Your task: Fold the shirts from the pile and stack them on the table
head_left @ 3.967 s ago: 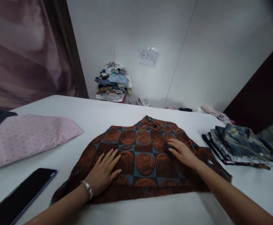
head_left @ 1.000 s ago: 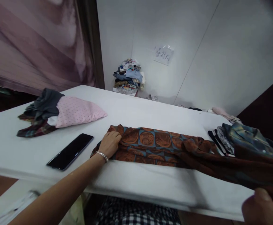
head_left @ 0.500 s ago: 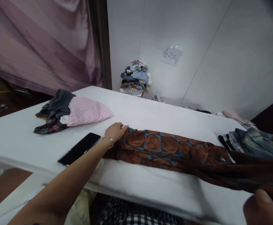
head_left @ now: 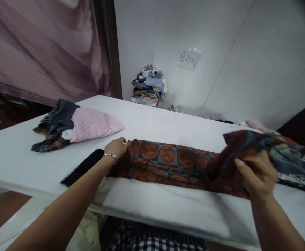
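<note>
A brown shirt with rust circles on blue checks (head_left: pixel 168 158) lies folded into a long strip across the white table (head_left: pixel 152 125). My left hand (head_left: pixel 117 148), with a bracelet at the wrist, presses down on the strip's left end. My right hand (head_left: pixel 255 172) grips the strip's right end and holds it lifted above the table, curled back toward the left.
A black phone (head_left: pixel 80 169) lies just left of my left wrist. A pink dotted cloth (head_left: pixel 92 123) with dark garments sits at the left. Folded shirts (head_left: pixel 296 164) are stacked at the right, partly behind the lifted end. A clothes heap (head_left: pixel 148 83) stands by the wall.
My right hand has come up from the lower right corner and carried the shirt's right end up and leftward over the table. The left hand stays on the left end.
</note>
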The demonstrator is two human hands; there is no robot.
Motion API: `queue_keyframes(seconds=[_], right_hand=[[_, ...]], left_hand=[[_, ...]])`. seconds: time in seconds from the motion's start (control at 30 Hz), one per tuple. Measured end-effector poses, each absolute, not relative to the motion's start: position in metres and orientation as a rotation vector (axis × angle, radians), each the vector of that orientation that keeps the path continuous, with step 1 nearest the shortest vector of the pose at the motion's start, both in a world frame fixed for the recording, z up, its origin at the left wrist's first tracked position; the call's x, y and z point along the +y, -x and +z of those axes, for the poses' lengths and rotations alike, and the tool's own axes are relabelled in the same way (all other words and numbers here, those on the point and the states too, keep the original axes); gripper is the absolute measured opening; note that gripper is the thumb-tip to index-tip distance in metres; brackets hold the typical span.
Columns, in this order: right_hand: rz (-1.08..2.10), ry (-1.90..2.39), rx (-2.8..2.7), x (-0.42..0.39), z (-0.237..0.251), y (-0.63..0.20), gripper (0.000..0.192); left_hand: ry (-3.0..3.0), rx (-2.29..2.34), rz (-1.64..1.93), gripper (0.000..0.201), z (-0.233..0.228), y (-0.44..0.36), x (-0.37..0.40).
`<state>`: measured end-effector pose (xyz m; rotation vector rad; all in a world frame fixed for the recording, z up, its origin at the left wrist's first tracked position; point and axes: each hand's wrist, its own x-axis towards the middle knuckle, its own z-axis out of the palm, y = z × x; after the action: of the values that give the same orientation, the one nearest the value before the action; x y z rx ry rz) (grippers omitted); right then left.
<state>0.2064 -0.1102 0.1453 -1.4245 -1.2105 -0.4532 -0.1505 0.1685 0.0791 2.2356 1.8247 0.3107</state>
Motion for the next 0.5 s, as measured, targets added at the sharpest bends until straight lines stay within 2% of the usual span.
queue_keyframes(seconds=[0.13,0.23,0.33,0.5], right_hand=[[-0.143,1.232,-1.872,-0.048,0.161,-0.167,0.012],[0.190,1.099,-2.224,-0.017,0.156,-0.142,0.012],[0.303,1.207,-2.033,-0.016,0.133,-0.153,0.018],[0.191,1.629,-1.491,-0.061,0.081,-0.244,0.018]], left_hand=[[-1.808,1.367,0.680,0.038,0.085,0.126,0.144],[-1.424,1.068,0.661,0.052,0.087,0.101,0.125],[-1.237,1.018,0.596,0.060,0.083,0.092,0.119],[-1.083,1.090,0.658,0.038,0.065,0.095,0.128]])
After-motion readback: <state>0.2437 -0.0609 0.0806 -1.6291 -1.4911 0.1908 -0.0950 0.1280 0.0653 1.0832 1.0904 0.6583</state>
